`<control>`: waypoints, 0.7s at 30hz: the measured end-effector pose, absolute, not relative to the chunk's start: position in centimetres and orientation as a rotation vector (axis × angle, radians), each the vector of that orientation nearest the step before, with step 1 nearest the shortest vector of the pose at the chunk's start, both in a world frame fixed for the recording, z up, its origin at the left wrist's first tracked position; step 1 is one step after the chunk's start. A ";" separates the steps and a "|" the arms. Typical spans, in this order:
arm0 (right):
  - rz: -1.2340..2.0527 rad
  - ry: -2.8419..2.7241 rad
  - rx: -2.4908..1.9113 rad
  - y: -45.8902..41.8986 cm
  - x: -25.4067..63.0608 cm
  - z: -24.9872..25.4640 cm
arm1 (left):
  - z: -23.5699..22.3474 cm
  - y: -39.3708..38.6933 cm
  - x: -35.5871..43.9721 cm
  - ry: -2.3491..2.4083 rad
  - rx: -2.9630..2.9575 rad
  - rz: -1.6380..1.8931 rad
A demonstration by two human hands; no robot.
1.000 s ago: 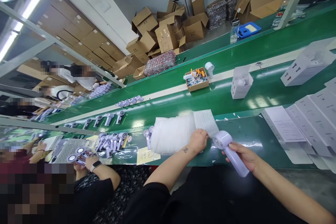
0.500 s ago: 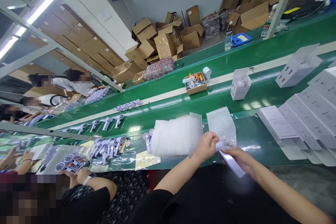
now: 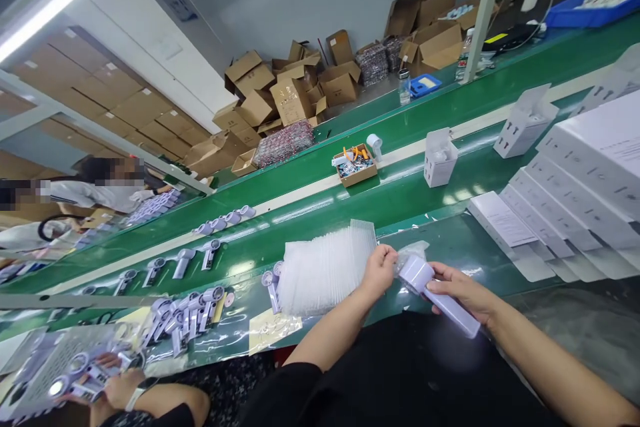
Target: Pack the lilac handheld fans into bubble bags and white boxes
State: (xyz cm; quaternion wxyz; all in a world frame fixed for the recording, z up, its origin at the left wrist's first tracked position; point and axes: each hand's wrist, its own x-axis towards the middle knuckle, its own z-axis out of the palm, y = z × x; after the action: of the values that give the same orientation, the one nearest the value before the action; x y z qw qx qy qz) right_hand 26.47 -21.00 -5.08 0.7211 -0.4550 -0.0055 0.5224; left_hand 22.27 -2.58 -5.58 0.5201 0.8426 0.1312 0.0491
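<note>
In my right hand (image 3: pixel 463 290) I hold a lavender handheld fan (image 3: pixel 453 310), fingers wrapped round its handle near the head. The fan lies tilted, its handle end toward my body. My left hand (image 3: pixel 381 268) is closed in a pinch on a clear plastic bubble bag (image 3: pixel 416 250) at the fan's head. The bag is bunched around or against the head; how far it covers it I cannot tell. Just left of my left hand lies a thick row of white bubble bags (image 3: pixel 325 270). Two more lavender fans (image 3: pixel 271 287) lie at its left end.
Flattened white boxes (image 3: pixel 540 213) lean in a stack at right. Upright open boxes (image 3: pixel 440 159) stand on the green conveyor, near a small carton of parts (image 3: pixel 356 167). A pile of fans (image 3: pixel 185 313) lies left, beside a co-worker's hands (image 3: pixel 120 387). Cartons (image 3: pixel 293 100) fill the back.
The bubble bag, spread out ahead of my hands before, is now bunched at the fan's head. More of the fan's head shows. The view has turned somewhat to the right.
</note>
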 end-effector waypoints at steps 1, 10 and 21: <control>1.138 0.000 -1.046 -20.8 26.2 -5.3 | -5.4 -2.6 22.3 0.348 1.973 0.106; 0.971 0.199 -1.023 -21.0 24.1 -6.2 | -5.5 -1.0 20.0 -0.314 2.310 0.049; 0.882 0.291 -1.013 -20.3 23.3 -5.4 | -4.4 -3.9 21.5 -0.616 2.584 0.427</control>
State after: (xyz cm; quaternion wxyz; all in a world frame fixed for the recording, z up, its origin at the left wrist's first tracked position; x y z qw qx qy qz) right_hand 23.32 -20.29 -5.37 0.7729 -0.4677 0.1345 0.4072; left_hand 21.52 -3.86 -4.38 0.2235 0.9362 -0.2230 0.1545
